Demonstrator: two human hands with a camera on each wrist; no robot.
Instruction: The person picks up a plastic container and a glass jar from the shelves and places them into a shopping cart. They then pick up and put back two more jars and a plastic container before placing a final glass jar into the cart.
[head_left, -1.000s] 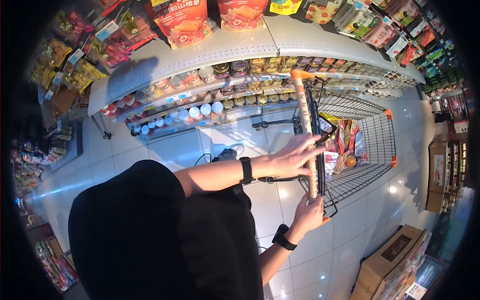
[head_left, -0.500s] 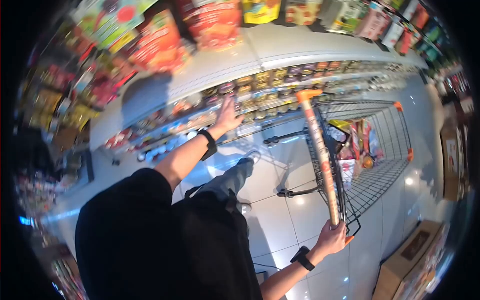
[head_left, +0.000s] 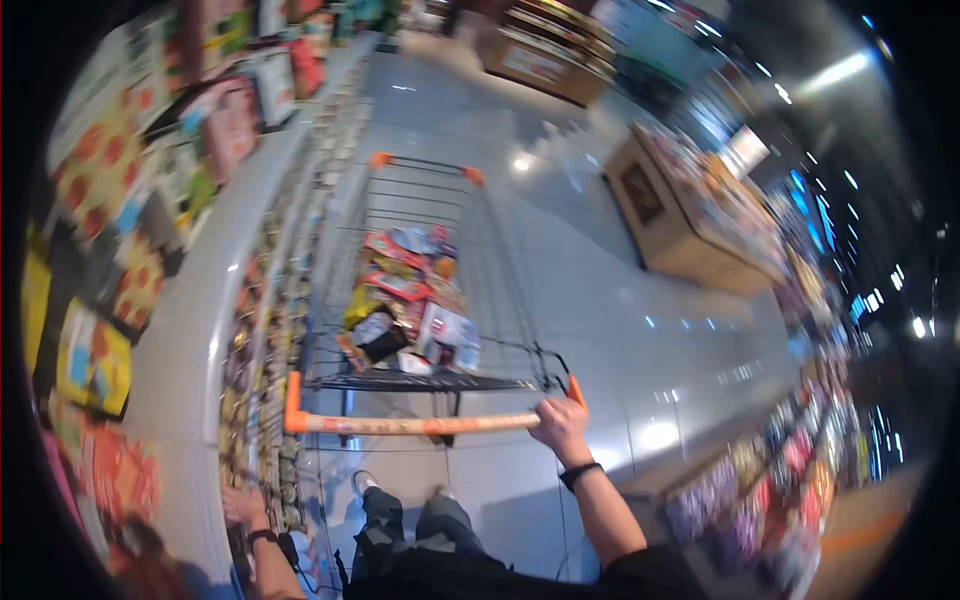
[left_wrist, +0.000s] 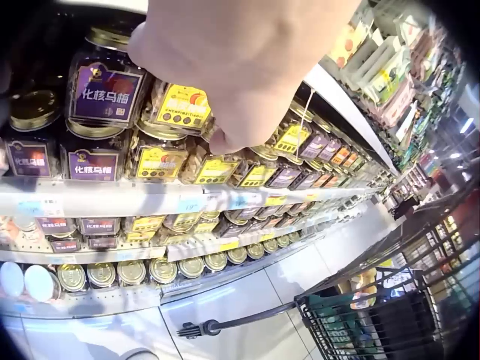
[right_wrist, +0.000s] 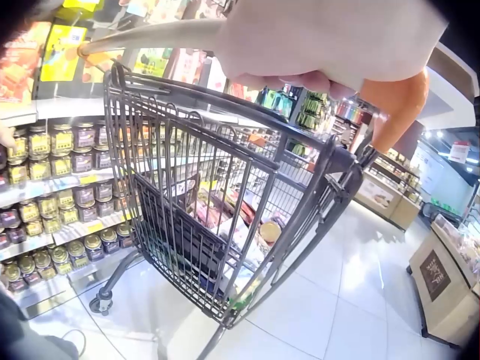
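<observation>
Right hand (head_left: 562, 428) grips cart handle (head_left: 430, 425) — left hand (left_wrist: 240, 60) near jars (left_wrist: 103, 88).

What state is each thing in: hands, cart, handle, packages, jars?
Left hand: at shelved jars, grip unclear.
Right hand: fingers curled round handle.
Cart: upright, partly loaded.
Handle: gripped at one end.
Packages: piled in cart.
Purple-label jars: lidded, upright.

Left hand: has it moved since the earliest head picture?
Yes. The left hand has moved toward the fixed shelving: it was over the cart handle, and now it is at the jars.
</observation>
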